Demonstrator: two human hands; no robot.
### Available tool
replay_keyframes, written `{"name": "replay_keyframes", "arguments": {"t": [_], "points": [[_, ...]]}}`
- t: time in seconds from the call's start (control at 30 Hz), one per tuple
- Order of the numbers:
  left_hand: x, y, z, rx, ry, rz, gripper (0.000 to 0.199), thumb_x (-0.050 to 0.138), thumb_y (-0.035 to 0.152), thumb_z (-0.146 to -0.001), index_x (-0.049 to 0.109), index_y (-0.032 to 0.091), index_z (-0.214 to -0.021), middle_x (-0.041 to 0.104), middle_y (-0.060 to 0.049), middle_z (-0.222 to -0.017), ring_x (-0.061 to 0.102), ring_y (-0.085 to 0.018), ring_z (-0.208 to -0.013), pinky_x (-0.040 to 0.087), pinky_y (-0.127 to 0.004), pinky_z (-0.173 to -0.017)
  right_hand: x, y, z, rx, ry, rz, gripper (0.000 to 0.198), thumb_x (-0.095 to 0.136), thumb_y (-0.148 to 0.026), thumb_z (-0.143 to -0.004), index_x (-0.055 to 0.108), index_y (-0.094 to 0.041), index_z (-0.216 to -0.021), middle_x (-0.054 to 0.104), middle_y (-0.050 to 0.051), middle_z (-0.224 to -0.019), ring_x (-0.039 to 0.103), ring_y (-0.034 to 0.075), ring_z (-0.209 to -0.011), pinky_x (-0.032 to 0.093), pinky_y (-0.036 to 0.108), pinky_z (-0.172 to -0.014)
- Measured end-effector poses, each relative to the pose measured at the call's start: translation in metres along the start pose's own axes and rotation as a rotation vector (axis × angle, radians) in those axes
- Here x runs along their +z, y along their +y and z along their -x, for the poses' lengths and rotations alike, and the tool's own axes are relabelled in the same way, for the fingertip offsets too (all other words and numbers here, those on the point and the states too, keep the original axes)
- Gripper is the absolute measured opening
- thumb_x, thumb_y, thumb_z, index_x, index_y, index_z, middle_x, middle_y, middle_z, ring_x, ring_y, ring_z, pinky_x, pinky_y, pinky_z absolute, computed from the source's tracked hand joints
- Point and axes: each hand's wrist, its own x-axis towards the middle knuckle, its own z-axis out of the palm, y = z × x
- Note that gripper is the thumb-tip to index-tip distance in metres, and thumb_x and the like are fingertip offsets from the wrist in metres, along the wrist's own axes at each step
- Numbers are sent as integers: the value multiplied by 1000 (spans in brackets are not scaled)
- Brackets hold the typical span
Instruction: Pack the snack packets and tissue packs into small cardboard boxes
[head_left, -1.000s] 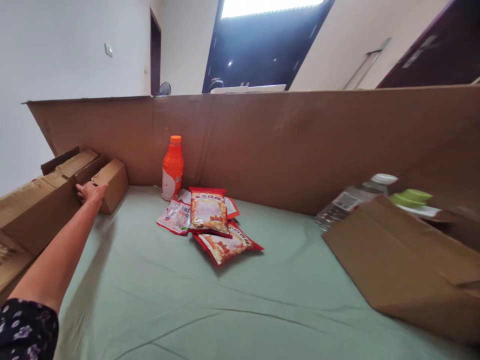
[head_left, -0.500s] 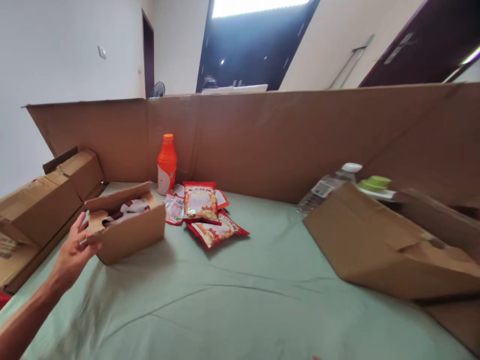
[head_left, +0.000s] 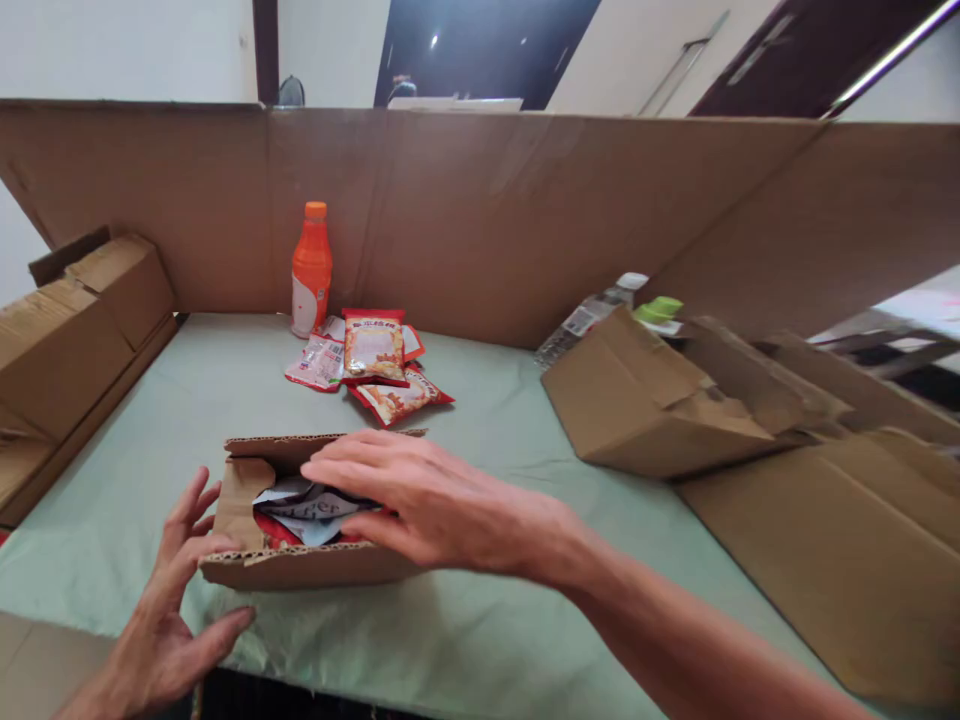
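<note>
A small open cardboard box (head_left: pixel 330 572) stands near the front edge of the table. Snack packets (head_left: pixel 306 515) in white, dark and red lie inside it, partly hidden. My left hand (head_left: pixel 176 590) is at the box's left end, with fingers spread and the thumb apart. Over the opening reaches my right hand (head_left: pixel 420 495), fingers stretched across the packets and thumb lower. Whether its fingertips touch a packet I cannot tell. Behind the box lie a red and cream snack bag (head_left: pixel 375 345), another such bag (head_left: pixel 401 398) beneath it, and a pink packet (head_left: pixel 319 362).
An orange bottle (head_left: pixel 311 270) stands upright at the back. Cardboard boxes (head_left: pixel 82 330) line the left edge. On the right, an opened carton (head_left: pixel 637 400) sits by a tilted clear bottle (head_left: pixel 585 318) and a green lid (head_left: pixel 660 308). A tall cardboard wall (head_left: pixel 480 220) closes the back.
The small box has come nearer to me and to the right, now lying crosswise. My right hand has come into view over it. The camera has tilted down.
</note>
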Motion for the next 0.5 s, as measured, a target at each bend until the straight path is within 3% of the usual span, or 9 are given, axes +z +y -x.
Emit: {"name": "replay_keyframes", "arguments": {"t": [0.1, 0.2, 0.27, 0.37, 0.43, 0.5], "points": [[9, -25, 5, -77, 10, 49, 88, 74, 60, -84, 28, 41, -156, 9, -10, -174, 21, -43, -156, 40, -65, -115, 0, 12, -21, 87, -276, -19, 72, 80, -30, -84, 52, -17, -149, 62, 16, -142, 59, 29, -130, 47, 44, -110], [13, -44, 0, -174, -127, 148, 121, 73, 75, -75, 0, 37, -163, 10, -15, -173, 20, -48, -155, 30, -70, -118, 5, 9, -30, 143, -406, 72, 71, 79, -29, -84, 52, -11, -147, 61, 20, -141, 58, 32, -128, 49, 46, -106], [13, -53, -7, -216, -240, 201, 131, 71, 79, -72, -11, 31, -163, 16, -18, -172, 28, -48, -152, 31, -68, -119, 13, 0, -32, 186, -407, 163, 66, 77, -26, -85, 53, -9, -144, 65, 21, -132, 62, 33, -119, 52, 46, -98], [15, -63, -19, -214, -339, 246, 135, 66, 85, -70, -10, 26, -164, 28, -18, -168, 43, -45, -145, 41, -58, -117, 26, -10, -35, 201, -455, 297, 39, 72, -22, -88, 67, -10, -125, 70, 18, -115, 64, 33, -109, 54, 43, -86], [17, -68, -24, -197, -367, 233, 133, 67, 81, -70, -10, 26, -164, 30, -16, -168, 46, -42, -143, 43, -54, -117, 31, -10, -39, 191, -514, 354, 20, 66, -18, -92, 72, -12, -110, 72, 16, -107, 64, 31, -107, 53, 38, -79], [20, -73, -27, -176, -368, 182, 132, 70, 71, -72, -13, 25, -163, 28, -16, -168, 45, -40, -145, 41, -52, -118, 31, -5, -45, 184, -564, 362, 17, 60, -14, -94, 74, -15, -104, 73, 12, -103, 67, 27, -102, 49, 34, -74]]}}
